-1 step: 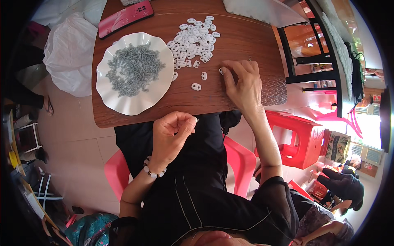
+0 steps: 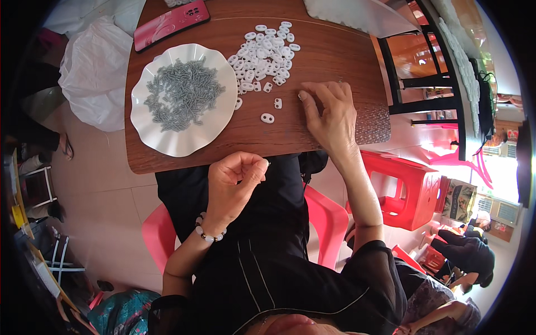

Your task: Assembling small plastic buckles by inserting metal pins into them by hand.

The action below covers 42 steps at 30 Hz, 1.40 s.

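Pink phone (image 2: 172,22) at table's (image 2: 335,50) far edge; white bag (image 2: 92,72) on floor; red stool (image 2: 405,190).

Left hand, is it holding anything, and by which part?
The left hand pinches something tiny and greyish between thumb and fingers; only a tip shows, so what it is and where it is gripped cannot be told.

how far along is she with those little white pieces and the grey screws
No finished pieces show. In hand: the left hand pinches something small, too tiny to identify, while the right hand rests flat on the table. Left: a heap of white pieces and a white plate full of grey screws.
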### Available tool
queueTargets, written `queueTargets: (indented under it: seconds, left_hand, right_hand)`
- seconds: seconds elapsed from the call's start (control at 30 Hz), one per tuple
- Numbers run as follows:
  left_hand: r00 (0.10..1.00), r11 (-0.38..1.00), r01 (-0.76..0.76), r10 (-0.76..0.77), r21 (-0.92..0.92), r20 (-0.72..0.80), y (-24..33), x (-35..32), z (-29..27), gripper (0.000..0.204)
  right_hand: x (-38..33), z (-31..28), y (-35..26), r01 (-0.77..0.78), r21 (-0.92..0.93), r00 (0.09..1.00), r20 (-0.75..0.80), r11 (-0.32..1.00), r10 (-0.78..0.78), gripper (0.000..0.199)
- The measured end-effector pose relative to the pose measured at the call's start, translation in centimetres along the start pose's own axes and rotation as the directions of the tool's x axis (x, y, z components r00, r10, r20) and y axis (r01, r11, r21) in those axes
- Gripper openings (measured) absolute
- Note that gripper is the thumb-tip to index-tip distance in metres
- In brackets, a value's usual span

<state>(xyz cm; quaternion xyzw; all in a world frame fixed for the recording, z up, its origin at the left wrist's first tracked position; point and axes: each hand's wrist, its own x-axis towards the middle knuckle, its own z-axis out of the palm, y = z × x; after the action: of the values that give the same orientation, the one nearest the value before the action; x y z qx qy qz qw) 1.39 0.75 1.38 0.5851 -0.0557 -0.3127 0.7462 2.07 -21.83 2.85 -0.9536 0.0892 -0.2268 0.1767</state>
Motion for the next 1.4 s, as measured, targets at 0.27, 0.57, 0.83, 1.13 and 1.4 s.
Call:
queueTargets:
  seconds: [0.27, 0.57, 0.83, 1.13, 1.4]
  left_hand:
    - [0.999, 0.999, -0.020, 0.022, 0.033, -0.048, 0.1, -0.5, -0.5, 0.012]
    - [0.996, 0.996, -0.083, 0.084, 0.028, -0.021, 0.5, -1.0, 0.2, 0.011]
    - [0.997, 0.996, -0.078, 0.078, 0.047, 0.016, 1.0, -1.3, 1.2, 0.012]
    - [0.999, 0.999, -0.037, 0.038, 0.028, -0.013, 1.3, -1.9, 0.8, 0.009]
    - [0.996, 0.998, 0.024, -0.029, 0.054, 0.090, 1.0, -1.6, 1.3, 0.015]
  right_hand:
    - [0.2, 1.9, -2.9, 0.157, 0.053, 0.985, 0.071, 0.986, -0.160, 0.011]
    - [-0.3, -0.1, -3.6, 0.082, 0.218, 0.995, 0.038, 0.972, -0.093, 0.004]
    - [-3.9, -3.9, -3.3, -0.463, 0.587, 0.875, 0.424, 0.664, 0.236, 0.018]
    - [-6.9, -5.1, -5.6, -0.665, 0.616, 0.740, 0.620, 0.423, 0.261, 0.018]
    - [-8.2, -6.1, -5.2, -0.644, 0.643, 0.763, 0.582, 0.415, 0.283, 0.009]
